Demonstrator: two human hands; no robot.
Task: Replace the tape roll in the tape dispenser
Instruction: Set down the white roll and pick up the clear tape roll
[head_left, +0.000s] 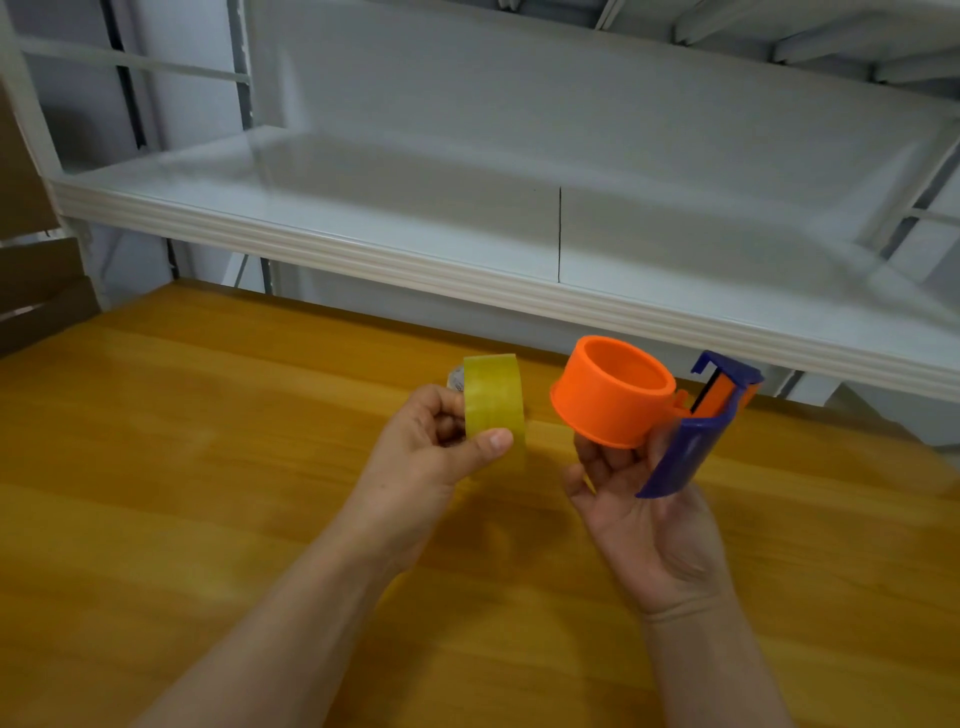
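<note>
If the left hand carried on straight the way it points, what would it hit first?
Probably the orange drum of the tape dispenser in the right hand; the tape roll that the left hand pinches would touch it first. Depth is unclear.

Both my hands are up, side by side and a little apart, each one gripping.

My left forearm (291, 623) comes in bare from the lower left. My left hand (434, 452) has its back turned to me, with the thumb laid across the face of the tape roll (491, 400) and the fingers curled behind it. My right forearm (711, 670) rises from the lower right. My right hand (644, 519) has its palm facing me, fingers curled up under the tape dispenser (613, 400).
</note>
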